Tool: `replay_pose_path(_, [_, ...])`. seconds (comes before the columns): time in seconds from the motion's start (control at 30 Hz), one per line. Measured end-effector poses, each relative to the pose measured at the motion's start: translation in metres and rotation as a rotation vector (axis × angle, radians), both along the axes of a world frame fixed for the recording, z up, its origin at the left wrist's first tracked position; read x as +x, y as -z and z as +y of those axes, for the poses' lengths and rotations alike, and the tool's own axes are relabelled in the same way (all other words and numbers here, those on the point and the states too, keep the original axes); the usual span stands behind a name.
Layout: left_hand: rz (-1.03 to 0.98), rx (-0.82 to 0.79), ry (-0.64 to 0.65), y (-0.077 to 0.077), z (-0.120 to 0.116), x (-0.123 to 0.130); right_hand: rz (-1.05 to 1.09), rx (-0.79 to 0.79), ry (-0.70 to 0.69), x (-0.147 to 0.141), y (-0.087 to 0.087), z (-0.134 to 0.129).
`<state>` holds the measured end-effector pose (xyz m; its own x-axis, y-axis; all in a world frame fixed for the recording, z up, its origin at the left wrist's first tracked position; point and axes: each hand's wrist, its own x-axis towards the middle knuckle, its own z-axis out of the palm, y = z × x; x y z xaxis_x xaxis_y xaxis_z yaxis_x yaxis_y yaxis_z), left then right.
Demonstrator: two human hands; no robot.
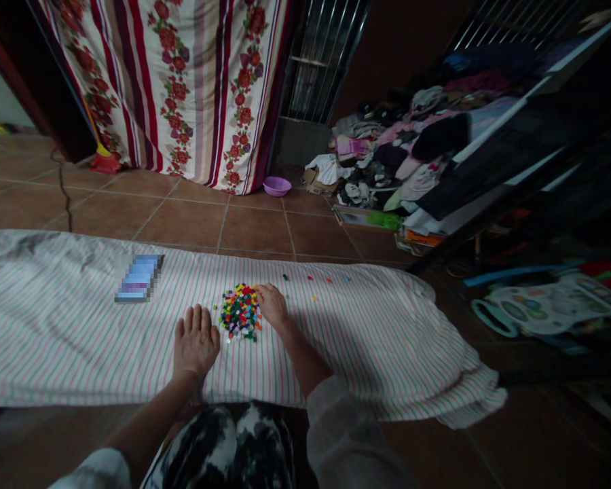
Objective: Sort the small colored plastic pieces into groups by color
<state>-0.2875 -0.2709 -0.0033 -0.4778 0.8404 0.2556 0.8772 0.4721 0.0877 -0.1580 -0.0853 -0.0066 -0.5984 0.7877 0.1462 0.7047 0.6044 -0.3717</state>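
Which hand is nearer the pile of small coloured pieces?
Right. The right hand has its fingertips at the upper right edge of the pile; the left hand lies flat on the striped cloth, just off the pile's left side.

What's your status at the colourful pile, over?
Right hand at pile of small multicoloured pieces, grip unclear. Left hand flat, open, on white striped cloth. Nothing seen blocking the pile.
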Motion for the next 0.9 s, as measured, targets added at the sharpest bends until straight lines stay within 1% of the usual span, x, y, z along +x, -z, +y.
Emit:
replay_pose_path(0.13, [0.006, -0.003, 0.003, 0.0, 0.0, 0.0, -0.053, 0.005, -0.008, -0.001, -0.005, -0.001])
replay_pose_path(0.3, [0.016, -0.032, 0.0, -0.003, 0.0, 0.001, -0.065, 0.002, 0.006, -0.005, -0.008, 0.0])
replay_pose_path(0.43, [0.026, -0.041, 0.0, -0.005, 0.0, 0.001, -0.019, 0.002, 0.027, -0.006, -0.006, -0.001])
replay_pose_path(0.57, [0.017, -0.036, -0.003, -0.004, 0.0, 0.002, 0.084, 0.019, 0.057, -0.003, 0.0, -0.005])
replay_pose_path(0.73, [0.022, -0.003, 0.006, -0.001, 0.0, 0.001, 0.203, 0.04, 0.078, 0.006, 0.005, -0.011])
replay_pose_path(0.9, [0.071, -0.014, 0.004, 0.0, -0.001, 0.0, 0.212, 0.05, 0.118, 0.03, 0.003, -0.013])
